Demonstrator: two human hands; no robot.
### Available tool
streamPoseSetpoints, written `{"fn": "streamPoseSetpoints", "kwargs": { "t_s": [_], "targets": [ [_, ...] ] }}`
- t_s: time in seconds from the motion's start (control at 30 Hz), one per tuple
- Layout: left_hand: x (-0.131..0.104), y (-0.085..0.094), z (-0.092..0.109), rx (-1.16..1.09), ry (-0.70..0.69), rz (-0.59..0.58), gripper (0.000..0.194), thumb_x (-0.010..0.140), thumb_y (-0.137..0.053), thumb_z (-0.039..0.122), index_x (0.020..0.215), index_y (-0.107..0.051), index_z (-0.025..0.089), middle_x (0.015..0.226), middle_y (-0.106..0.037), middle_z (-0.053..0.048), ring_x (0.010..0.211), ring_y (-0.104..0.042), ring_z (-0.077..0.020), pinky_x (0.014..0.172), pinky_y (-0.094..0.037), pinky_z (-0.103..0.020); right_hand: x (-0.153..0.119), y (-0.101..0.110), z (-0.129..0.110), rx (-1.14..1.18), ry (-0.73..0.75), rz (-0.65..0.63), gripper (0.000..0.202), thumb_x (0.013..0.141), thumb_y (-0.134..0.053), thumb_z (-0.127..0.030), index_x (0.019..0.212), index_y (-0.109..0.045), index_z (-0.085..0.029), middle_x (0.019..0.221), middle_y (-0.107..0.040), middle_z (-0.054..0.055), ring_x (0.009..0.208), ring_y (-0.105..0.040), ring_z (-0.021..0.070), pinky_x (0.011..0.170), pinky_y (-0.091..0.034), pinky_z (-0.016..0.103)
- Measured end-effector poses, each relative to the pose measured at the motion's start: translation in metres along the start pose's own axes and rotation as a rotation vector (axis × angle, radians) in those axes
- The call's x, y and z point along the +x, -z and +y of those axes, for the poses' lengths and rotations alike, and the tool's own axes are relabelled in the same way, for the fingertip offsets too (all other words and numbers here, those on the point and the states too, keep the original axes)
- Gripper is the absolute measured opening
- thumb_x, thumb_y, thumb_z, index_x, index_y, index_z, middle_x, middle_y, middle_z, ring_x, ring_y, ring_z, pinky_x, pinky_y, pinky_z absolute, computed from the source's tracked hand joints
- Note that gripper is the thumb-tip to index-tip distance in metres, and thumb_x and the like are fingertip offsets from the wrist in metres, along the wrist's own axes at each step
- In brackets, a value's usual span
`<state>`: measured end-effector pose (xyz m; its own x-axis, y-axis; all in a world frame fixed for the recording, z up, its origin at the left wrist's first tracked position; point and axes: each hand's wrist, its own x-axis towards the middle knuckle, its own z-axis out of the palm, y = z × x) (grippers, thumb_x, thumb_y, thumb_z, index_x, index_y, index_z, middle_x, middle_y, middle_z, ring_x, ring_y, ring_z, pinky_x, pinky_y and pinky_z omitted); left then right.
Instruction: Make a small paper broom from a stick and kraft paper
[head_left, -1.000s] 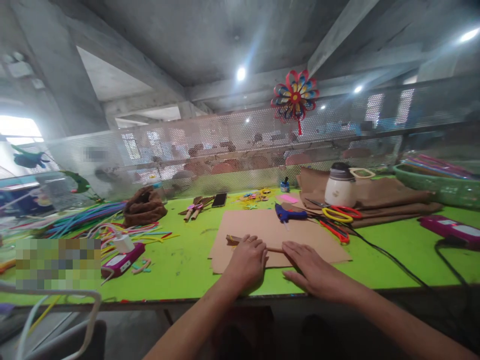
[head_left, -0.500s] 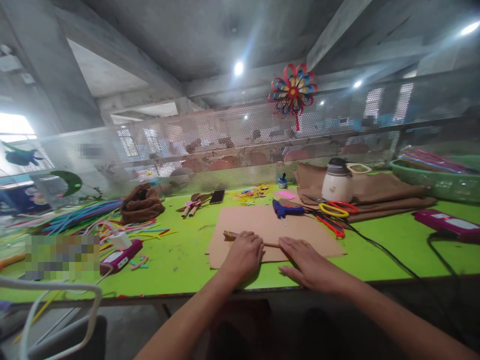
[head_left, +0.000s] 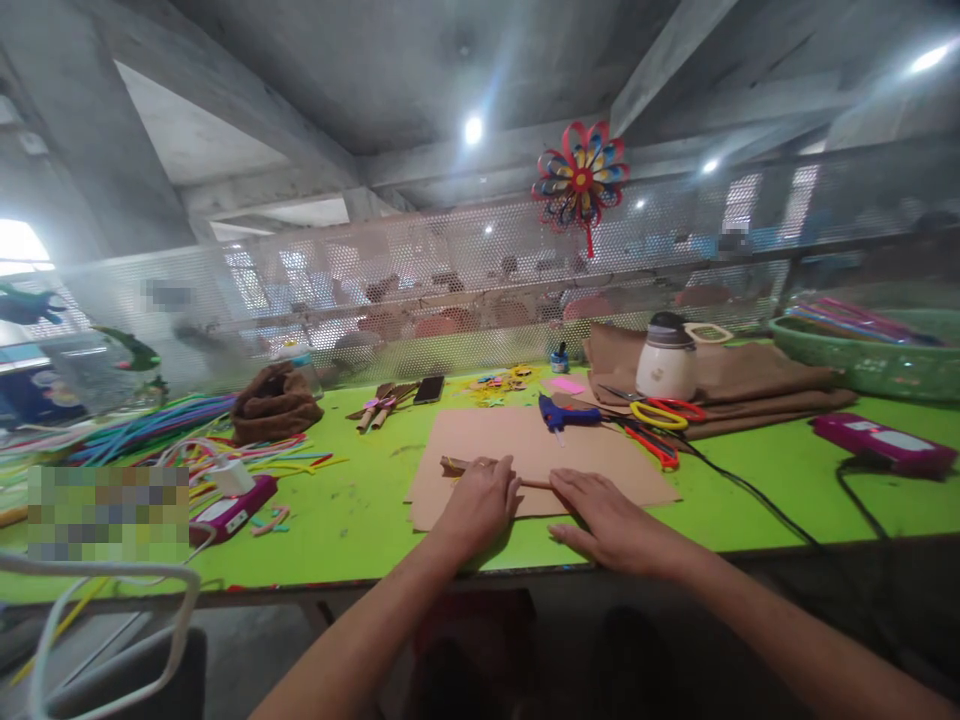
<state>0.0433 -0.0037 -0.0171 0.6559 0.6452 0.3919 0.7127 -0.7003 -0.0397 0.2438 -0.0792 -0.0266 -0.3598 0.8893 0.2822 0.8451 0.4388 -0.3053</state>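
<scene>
A thin roll of brown paper (head_left: 535, 484) lies across sheets of brown card (head_left: 480, 430) at the table's front edge. My left hand (head_left: 484, 500) is closed over the roll, its fingers bent down and covering the middle. Out to the left of that hand sticks a wider, folded brown end (head_left: 453, 467) with a bit of yellow on it. On the right part of the roll my right hand (head_left: 600, 510) lies flat, fingers stretched out and thumb apart. What lies under both palms is hidden. A blue glue gun (head_left: 568, 412) rests on the card just beyond my hands.
Scissors with yellow handles (head_left: 658, 416) and red-handled ones lie right of the card, near a cream jug (head_left: 665, 365) and folded brown paper (head_left: 750, 370). Purple power strips (head_left: 238, 508) sit at both sides. A black cable (head_left: 750, 495) crosses the right. Coloured pipe cleaners (head_left: 157, 425) spread left.
The whole view has shifted slightly, so everything sits a little further left. Both hands keep their places on the brown paper roll, with hardly any movement against the card.
</scene>
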Motion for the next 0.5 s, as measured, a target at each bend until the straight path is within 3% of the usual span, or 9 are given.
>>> {"fn": "streamPoseSetpoints", "kwargs": {
  "t_s": [0.13, 0.5],
  "targets": [
    [0.0008, 0.0040, 0.0025, 0.012, 0.005, -0.016, 0.020, 0.091, -0.036, 0.028, 0.096, -0.052, 0.016, 0.090, -0.061, -0.010, 0.090, -0.054, -0.0237, 0.083, -0.041, -0.037, 0.0000, -0.0007, 0.0012, -0.001, 0.013, 0.013, 0.060, 0.088, -0.043, -0.050, 0.134, -0.044, -0.012, 0.139, -0.043, 0.016, 0.128, -0.037, 0.0287, 0.105, -0.028, 0.047],
    [0.0018, 0.0038, 0.0008, 0.041, -0.013, -0.024, 0.017, 0.090, -0.039, 0.028, 0.087, -0.052, 0.017, 0.084, -0.061, -0.008, 0.083, -0.054, -0.0228, 0.076, -0.041, -0.034, 0.0010, 0.0004, 0.0020, -0.039, 0.030, 0.014, 0.059, 0.089, -0.041, -0.050, 0.133, -0.045, -0.012, 0.138, -0.045, 0.016, 0.127, -0.039, 0.0284, 0.104, -0.030, 0.045]
  ]
}}
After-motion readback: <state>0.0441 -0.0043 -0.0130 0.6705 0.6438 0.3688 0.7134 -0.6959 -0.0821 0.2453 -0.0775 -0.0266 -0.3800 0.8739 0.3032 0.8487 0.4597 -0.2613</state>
